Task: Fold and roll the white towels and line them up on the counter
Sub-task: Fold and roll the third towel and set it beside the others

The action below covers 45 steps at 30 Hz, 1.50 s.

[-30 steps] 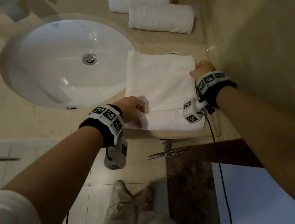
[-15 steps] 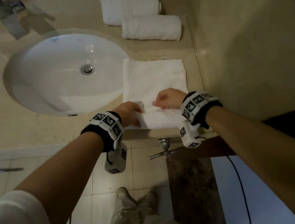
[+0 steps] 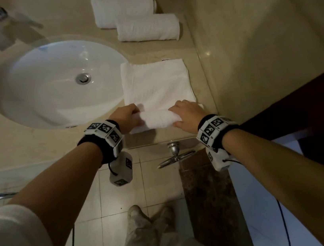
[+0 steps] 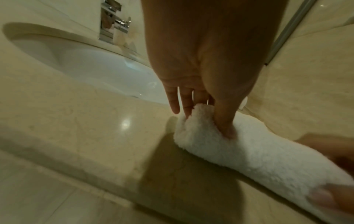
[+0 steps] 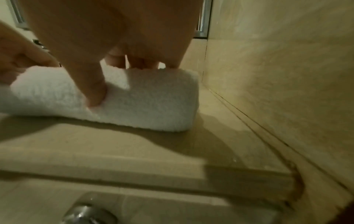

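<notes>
White towel [image 3: 156, 86], folded flat at frame centre right of the sink [image 3: 55, 83], is mid-roll: left hand [image 3: 128, 117] and right hand [image 3: 186, 113] each pinch the started roll, thumb in front, fingers behind; next, I judge, even rolling toward the two finished rolls [image 3: 148, 29] at top.

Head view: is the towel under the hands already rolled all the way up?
No, only the near edge of the towel is rolled; most of it lies flat on the counter.
</notes>
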Tool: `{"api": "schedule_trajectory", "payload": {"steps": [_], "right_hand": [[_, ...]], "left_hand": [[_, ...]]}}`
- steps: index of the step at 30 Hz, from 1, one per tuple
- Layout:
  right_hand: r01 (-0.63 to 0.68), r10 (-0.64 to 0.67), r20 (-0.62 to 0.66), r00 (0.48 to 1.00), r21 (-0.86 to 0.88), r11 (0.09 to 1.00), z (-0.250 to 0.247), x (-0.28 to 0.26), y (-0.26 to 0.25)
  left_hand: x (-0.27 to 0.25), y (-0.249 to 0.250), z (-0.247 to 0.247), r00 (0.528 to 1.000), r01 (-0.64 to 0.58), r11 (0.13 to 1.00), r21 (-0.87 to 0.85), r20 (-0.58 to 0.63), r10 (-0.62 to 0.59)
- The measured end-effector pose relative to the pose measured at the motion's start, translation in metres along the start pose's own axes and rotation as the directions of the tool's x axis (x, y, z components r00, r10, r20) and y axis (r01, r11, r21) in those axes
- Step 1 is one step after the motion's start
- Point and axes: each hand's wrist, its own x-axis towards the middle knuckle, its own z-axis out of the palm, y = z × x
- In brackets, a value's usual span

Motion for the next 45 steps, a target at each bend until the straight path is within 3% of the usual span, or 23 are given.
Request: {"api": "schedule_trajectory", "payload": {"steps": [3,6,7,9,10,12,18,22,24,27,31,35,38,41,45], "right_hand": [[-0.082,0.075,0.049,0.996,0.162,0.983,-0.005,-0.003,0.0],[-0.11,0.092,0.137,0.986,0.126,0.986,-0.01,0.004,0.003],[-0.119,0.097,0.157,0.983,0.134,0.984,-0.011,0.007,0.002],[-0.151,0.121,0.189,0.974,0.154,0.976,-0.012,0.016,0.003],[-0.167,0.136,0.2,0.97,0.148,0.975,-0.013,0.02,0.003],[-0.183,0.151,0.226,0.962,0.126,0.975,-0.012,0.03,0.005],[-0.216,0.174,0.24,0.955,0.161,0.963,-0.017,0.05,0.006],[-0.13,0.148,-0.052,0.988,0.265,0.955,-0.022,0.034,0.011],[-0.037,0.054,-0.086,0.995,0.19,0.981,-0.023,0.025,0.013],[0.054,-0.053,0.062,0.997,-0.017,0.998,-0.019,0.019,0.017],[-0.022,-0.008,0.162,0.987,0.182,0.983,-0.022,0.024,0.018],[-0.091,0.011,0.289,0.957,0.267,0.959,-0.019,0.037,0.012],[-0.126,0.023,0.28,0.96,0.357,0.926,-0.018,0.047,0.016],[-0.157,0.029,0.294,0.955,0.421,0.894,-0.014,0.054,0.021],[-0.196,0.071,0.266,0.961,0.479,0.855,-0.013,0.056,0.026]], "left_hand": [[0.002,0.0,-0.004,0.999,0.001,1.0,0.013,0.047,-0.001],[0.003,0.001,-0.006,0.999,-0.036,0.999,0.027,-0.003,0.036],[0.002,0.002,-0.006,0.992,-0.086,0.995,0.055,-0.088,0.091],[-0.002,0.006,-0.003,0.933,-0.215,0.954,0.207,-0.245,0.263],[-0.004,0.008,-0.001,0.905,-0.273,0.918,0.289,-0.245,0.347],[-0.007,0.007,0.003,0.893,-0.342,0.854,0.391,-0.147,0.425],[-0.003,0.007,0.007,0.922,-0.287,0.78,0.556,-0.059,0.382],[0.004,0.012,0.001,0.949,-0.235,0.831,0.504,-0.065,0.307],[0.009,0.015,-0.003,0.964,-0.213,0.851,0.48,-0.036,0.262],[0.015,0.021,-0.007,0.982,-0.176,0.905,0.386,0.009,0.187],[0.017,0.024,-0.012,0.995,-0.097,0.961,0.259,0.057,0.085],[0.017,0.024,-0.017,0.989,-0.062,0.976,0.207,0.145,0.032],[0.013,0.014,-0.016,0.989,-0.129,0.987,0.099,0.086,0.121],[0.006,-0.001,-0.019,0.944,-0.299,0.94,0.167,-0.092,0.317],[0.001,-0.015,-0.021,0.902,-0.39,0.833,0.392,-0.02,0.432]]}}
